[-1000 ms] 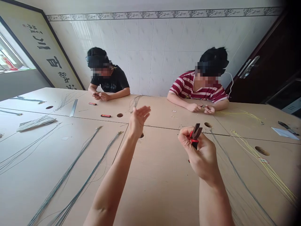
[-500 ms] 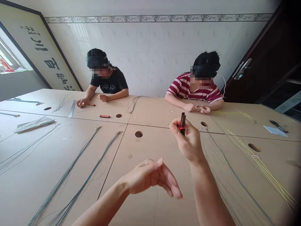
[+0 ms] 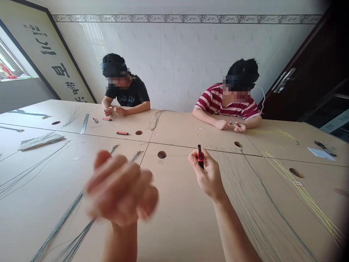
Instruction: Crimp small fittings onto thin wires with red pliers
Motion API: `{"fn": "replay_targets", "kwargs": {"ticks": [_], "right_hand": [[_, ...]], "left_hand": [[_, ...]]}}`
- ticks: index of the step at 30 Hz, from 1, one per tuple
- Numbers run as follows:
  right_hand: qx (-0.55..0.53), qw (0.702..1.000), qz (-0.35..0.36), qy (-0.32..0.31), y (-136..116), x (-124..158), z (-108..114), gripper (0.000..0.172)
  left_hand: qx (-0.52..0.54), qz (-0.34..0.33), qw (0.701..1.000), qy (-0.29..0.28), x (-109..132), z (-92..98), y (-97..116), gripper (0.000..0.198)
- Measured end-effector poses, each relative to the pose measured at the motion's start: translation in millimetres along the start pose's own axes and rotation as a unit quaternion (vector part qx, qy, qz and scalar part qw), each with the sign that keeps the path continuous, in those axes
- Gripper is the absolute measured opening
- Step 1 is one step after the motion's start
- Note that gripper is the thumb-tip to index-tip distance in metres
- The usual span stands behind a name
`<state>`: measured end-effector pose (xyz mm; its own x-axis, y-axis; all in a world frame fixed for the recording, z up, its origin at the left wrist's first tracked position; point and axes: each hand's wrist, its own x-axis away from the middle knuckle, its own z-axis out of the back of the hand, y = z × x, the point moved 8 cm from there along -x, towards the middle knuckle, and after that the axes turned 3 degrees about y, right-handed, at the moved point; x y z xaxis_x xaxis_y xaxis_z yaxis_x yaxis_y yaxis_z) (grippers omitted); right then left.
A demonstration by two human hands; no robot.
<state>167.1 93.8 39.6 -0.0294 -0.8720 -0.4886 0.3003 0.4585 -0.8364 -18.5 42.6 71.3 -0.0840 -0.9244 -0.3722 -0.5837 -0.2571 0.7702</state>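
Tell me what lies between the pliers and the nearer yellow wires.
In the head view, thin grey wires, some spread loose, others bunched, lie between the pliers and those yellow wires.

Beyond the left grip (image 3: pixel 122 189), to its left, a framed panel (image 3: pixel 52 60) carries large dark Chinese characters; 川 and 百 are legible, the smaller writing is not. Right of the right grip (image 3: pixel 206 171), a white tag's (image 3: pixel 297 183) red print is too small.

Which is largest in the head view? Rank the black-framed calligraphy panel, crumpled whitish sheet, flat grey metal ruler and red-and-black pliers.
1. Calligraphy panel
2. Crumpled sheet
3. Ruler and pliers: too alike to rank; the pliers are nearer the camera, partly inside the right hand.
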Motion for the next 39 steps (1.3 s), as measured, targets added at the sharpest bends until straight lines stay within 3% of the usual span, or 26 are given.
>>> {"fn": "replay_targets", "kwargs": {"ticks": [2,3,6,10,13,15,17,20,25,29,33,39], "right_hand": [[-0.004,1.0,0.003,-0.016,-1.7,4.4,-4.7,0.019],[-0.006,1.0,0.006,-0.023,-2.8,6.5,-6.6,0.018],[-0.009,0.999,0.016,-0.043,-6.7,11.5,-10.8,0.017],[-0.013,0.998,0.032,-0.061,-14.9,15.6,-12.7,0.017],[-0.014,0.997,0.044,-0.066,-22.0,16.5,-10.9,0.015],[-0.011,0.997,0.053,-0.06,-26.0,15.2,-7.4,0.013],[-0.002,0.997,0.064,-0.045,-28.7,12.3,-2.4,0.012],[0.015,0.997,0.071,-0.017,-27.3,6.1,7.1,0.013],[0.054,0.996,0.062,0.037,-14.7,-4.1,21.4,0.015],[0.054,0.996,0.054,0.042,-8.3,-6.3,19.8,0.016],[0.042,0.998,0.041,0.026,-7.3,-3.6,12.5,0.016],[0.028,0.998,0.032,0.053,-3.1,-2.3,16.1,0.013]], "left_hand": [[0.006,-0.169,0.979,0.112,-11.8,23.9,39.0,0.04],[-0.01,-0.214,0.965,0.148,-17.4,30.8,50.8,0.037],[-0.057,-0.252,0.95,0.177,-43.3,41.8,63.5,0.039],[-0.022,-0.241,0.952,0.188,-81.9,65.6,41.5,0.044],[0.02,-0.163,0.971,0.171,-104.7,71.5,-7.3,0.044],[-0.014,-0.066,0.989,0.129,-109.6,60.4,-48.0,0.043],[-0.092,0.043,0.994,0.046,-101.6,39.0,-85.2,0.044],[-0.15,0.159,0.972,-0.084,-71.4,6.6,-115.3,0.047],[-0.163,0.246,0.937,-0.187,-26.7,-21.9,-111.0,0.06],[-0.064,0.301,0.914,-0.265,-4.2,-46.4,-103.9,0.056],[0.082,0.311,0.894,-0.313,2.2,-70.9,-96.0,0.051],[0.043,0.298,0.882,-0.363,6.9,-86.4,-86.2,0.049]]}}
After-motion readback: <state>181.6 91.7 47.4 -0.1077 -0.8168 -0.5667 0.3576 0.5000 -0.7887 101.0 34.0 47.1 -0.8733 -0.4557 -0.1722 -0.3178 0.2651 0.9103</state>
